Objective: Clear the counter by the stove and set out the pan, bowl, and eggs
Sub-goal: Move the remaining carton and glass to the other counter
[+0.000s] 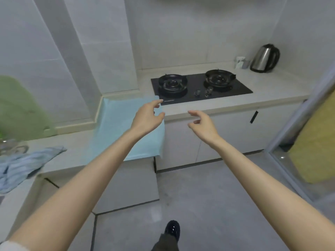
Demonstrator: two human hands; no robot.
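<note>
Stretched toward the blue cloth on the counter left of the stove, with left hand and right hand slack, holding nothing. Clearing step, seemingly: next, pinch its right edge, lift. No pan, bowl or eggs in view

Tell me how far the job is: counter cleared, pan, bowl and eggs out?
Early. Done: nothing clearly; the counter by the stove bears a light blue mat. In hand: nothing; left hand and right hand reach toward it, open and empty. Left: no pan, bowl or eggs in view; all remain.
</note>
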